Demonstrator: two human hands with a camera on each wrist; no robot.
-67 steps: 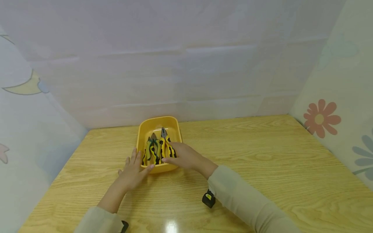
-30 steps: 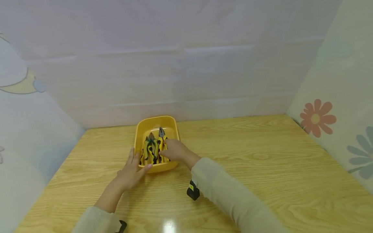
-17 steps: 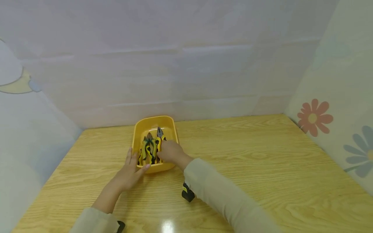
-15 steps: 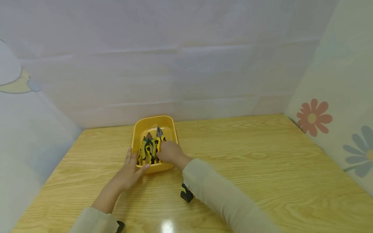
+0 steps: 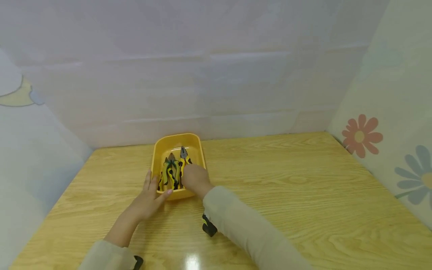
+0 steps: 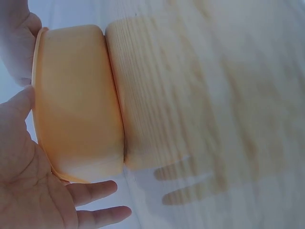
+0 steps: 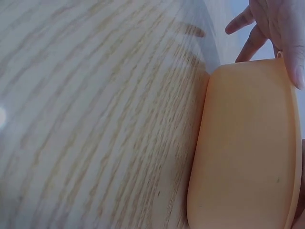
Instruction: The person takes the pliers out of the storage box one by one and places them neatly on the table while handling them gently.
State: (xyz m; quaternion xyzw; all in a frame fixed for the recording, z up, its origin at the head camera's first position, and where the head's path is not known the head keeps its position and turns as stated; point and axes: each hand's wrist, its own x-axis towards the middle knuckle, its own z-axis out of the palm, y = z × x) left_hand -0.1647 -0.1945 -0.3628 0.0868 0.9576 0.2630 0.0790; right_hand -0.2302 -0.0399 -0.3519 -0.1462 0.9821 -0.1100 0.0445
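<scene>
Several pliers with yellow, black and green handles lie in a yellow plastic bin (image 5: 177, 136). My right hand (image 5: 196, 179) reaches into the bin from the right, its fingers curled round the handles of the rightmost pliers (image 5: 183, 153). Only the grey head and upper handles of that tool show. Left of it lie green-handled pliers (image 5: 171, 157), with others alongside. At the bin's front left corner, my left hand (image 5: 146, 204) touches the rim with fingers spread and straight. The left wrist view shows its thumb at the rim beside the bin's outer wall (image 6: 78, 100).
The bin stands on a wood-grain table (image 5: 270, 176), near the table's back edge. A pale wall covering (image 5: 216, 86) rises right behind it. Printed side walls, one with a red flower (image 5: 359, 136), flank the table. A black wrist device (image 5: 209, 226) hangs under the right cuff.
My right hand has moved left and farther over the rightmost pliers, its fingers now curled in round the handles. My left hand stays at the bin's corner. The head view has shifted slightly.
</scene>
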